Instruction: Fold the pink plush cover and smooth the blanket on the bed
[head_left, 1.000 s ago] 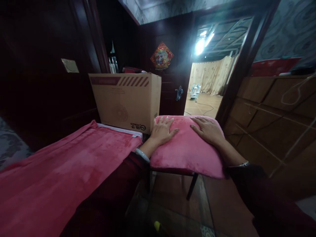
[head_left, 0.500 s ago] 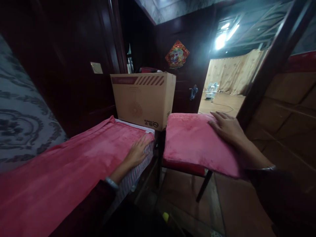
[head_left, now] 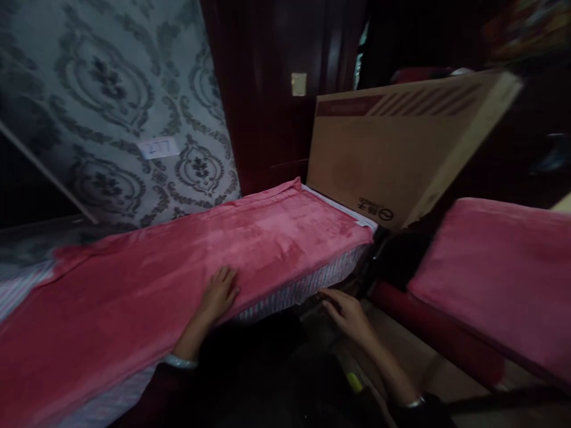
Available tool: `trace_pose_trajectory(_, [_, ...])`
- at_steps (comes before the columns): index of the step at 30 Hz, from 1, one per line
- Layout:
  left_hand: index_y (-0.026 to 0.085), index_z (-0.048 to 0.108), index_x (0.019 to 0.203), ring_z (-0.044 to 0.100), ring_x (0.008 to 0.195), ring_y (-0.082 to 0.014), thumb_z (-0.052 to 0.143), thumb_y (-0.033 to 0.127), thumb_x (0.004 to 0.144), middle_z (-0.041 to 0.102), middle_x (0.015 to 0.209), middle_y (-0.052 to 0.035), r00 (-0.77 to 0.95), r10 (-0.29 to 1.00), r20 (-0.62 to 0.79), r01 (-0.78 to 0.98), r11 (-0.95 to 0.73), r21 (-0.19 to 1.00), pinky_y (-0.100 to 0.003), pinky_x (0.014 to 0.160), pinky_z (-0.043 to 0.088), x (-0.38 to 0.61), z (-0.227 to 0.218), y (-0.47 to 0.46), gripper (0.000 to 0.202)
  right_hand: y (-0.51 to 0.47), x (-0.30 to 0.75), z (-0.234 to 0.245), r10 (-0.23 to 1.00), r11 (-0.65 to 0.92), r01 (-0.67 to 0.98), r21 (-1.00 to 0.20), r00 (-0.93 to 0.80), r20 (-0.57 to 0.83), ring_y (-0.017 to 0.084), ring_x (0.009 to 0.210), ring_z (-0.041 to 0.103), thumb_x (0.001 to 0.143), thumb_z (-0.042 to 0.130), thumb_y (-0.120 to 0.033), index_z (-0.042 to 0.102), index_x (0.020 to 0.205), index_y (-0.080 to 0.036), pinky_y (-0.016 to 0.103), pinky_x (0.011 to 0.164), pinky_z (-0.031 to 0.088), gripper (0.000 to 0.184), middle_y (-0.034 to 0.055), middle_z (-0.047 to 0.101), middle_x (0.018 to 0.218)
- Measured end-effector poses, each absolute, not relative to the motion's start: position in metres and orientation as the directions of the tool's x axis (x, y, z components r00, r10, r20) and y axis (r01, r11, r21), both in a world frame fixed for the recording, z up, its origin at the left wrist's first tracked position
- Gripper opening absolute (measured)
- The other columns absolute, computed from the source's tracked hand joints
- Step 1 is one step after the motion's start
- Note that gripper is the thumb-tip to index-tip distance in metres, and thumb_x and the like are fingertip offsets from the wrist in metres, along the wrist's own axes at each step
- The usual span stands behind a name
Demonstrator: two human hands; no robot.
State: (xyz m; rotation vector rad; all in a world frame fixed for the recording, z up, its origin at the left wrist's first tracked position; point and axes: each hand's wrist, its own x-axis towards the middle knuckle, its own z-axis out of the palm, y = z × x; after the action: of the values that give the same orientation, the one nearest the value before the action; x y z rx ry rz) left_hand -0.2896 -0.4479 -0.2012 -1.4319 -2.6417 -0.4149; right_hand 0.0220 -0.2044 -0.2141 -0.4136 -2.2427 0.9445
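A pink plush cloth [head_left: 169, 279] lies spread over a long padded surface, with a striped cloth [head_left: 307, 285] showing below its near edge. My left hand [head_left: 217, 294] rests palm down on the pink cloth, fingers extended, gripping nothing. Beside the striped edge, my right hand [head_left: 350, 315] hovers in the air with its fingers stretched out and nothing in it. To the right, a folded pink cloth [head_left: 499, 279] lies on a red-seated chair [head_left: 446, 339].
A large cardboard box [head_left: 375, 142] stands beyond the far end of the pink cloth. Patterned wallpaper [head_left: 116, 101] and a dark red wooden panel [head_left: 272, 101] with a switch plate [head_left: 298, 84] rise behind it.
My view has turned left. My right hand has left the folded pink cloth on the chair and come over near the striped edge. My left hand has slid back along the spread cloth.
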Motion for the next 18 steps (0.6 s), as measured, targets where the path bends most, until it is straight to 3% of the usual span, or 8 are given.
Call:
trace_pose_trajectory(3, [0.015,0.060,0.147,0.047,0.149,-0.0345,0.050,0.034,0.100,0.053,0.157,-0.0203,-0.680,0.704,0.204,0.733,0.657,0.175,-0.058,0.122,0.038,-0.292,-0.209,-0.509,0.052,-0.200,-0.019,-0.251,0.658,0.382,0.039,-0.923,-0.713,0.242,0.029,0.087,0.078,0.081,0.064,-0.057,0.079,0.107,-0.022,0.044,0.082,0.064,0.046,0.0122,0.082,0.102])
trace_pose_trajectory(5, [0.018,0.061,0.148,0.046,0.150,-0.0334,0.048,0.034,0.101,0.052,0.159,-0.0183,-0.758,0.625,0.188,0.652,0.738,0.174,-0.059,0.123,0.036,-0.287,-0.210,-0.547,0.051,-0.196,-0.034,-0.267,0.738,0.137,0.026,-0.990,-0.670,0.084,0.029,0.076,0.076,0.069,0.072,-0.065,0.076,0.107,-0.021,0.045,0.073,0.065,0.059,0.0121,0.081,0.096])
trace_pose_trajectory(9, [0.018,0.067,0.140,0.048,0.148,-0.0351,0.047,0.033,0.099,0.056,0.155,-0.0195,-0.912,0.329,0.247,0.383,0.896,0.223,-0.063,0.123,0.032,-0.271,-0.207,-0.614,0.047,-0.178,-0.046,-0.286,0.803,-0.282,-0.068,-0.957,-0.563,-0.197,0.029,0.074,0.076,0.051,0.087,-0.058,0.069,0.109,-0.022,0.041,0.063,0.063,0.071,0.0081,0.079,0.091])
trace_pose_trajectory(12, [0.017,0.071,0.128,0.042,0.150,-0.0392,0.049,0.035,0.096,0.059,0.149,-0.0217,-0.942,-0.015,0.336,0.122,0.915,0.384,-0.067,0.122,0.029,-0.256,-0.205,-0.655,0.043,-0.155,-0.050,-0.298,0.760,-0.446,-0.121,-0.887,-0.574,-0.304,0.028,0.080,0.077,0.045,0.091,-0.045,0.066,0.100,-0.025,0.043,0.070,0.065,0.064,0.0051,0.077,0.092])
trace_pose_trajectory(15, [0.016,0.070,0.121,0.033,0.153,-0.0417,0.060,0.039,0.088,0.054,0.149,-0.0206,-0.843,-0.437,0.313,-0.107,0.708,0.698,-0.065,0.125,0.025,-0.243,-0.211,-0.688,0.041,-0.131,-0.055,-0.310,0.714,-0.542,-0.120,-0.832,-0.588,-0.381,0.025,0.083,0.075,0.046,0.088,-0.039,0.064,0.087,-0.025,0.041,0.073,0.065,0.050,0.0045,0.074,0.093])
trace_pose_trajectory(17, [0.020,0.065,0.121,0.040,0.149,-0.0385,0.066,0.036,0.081,0.058,0.141,-0.0143,-0.734,-0.666,0.133,-0.167,0.367,0.915,-0.060,0.124,0.031,-0.238,-0.219,-0.704,0.043,-0.119,-0.059,-0.315,0.696,-0.585,-0.102,-0.805,-0.573,-0.433,0.024,0.083,0.073,0.049,0.085,-0.039,0.063,0.084,-0.026,0.039,0.070,0.065,0.042,0.0051,0.071,0.093])
trace_pose_trajectory(18, [0.022,0.063,0.119,0.050,0.141,-0.0360,0.065,0.032,0.080,0.062,0.131,-0.0109,-0.695,-0.719,0.025,-0.171,0.199,0.965,-0.058,0.120,0.039,-0.236,-0.223,-0.711,0.041,-0.115,-0.060,-0.316,0.695,-0.595,-0.096,-0.798,-0.560,-0.451,0.023,0.082,0.072,0.051,0.083,-0.038,0.063,0.083,-0.026,0.039,0.069,0.066,0.040,0.0054,0.070,0.094])
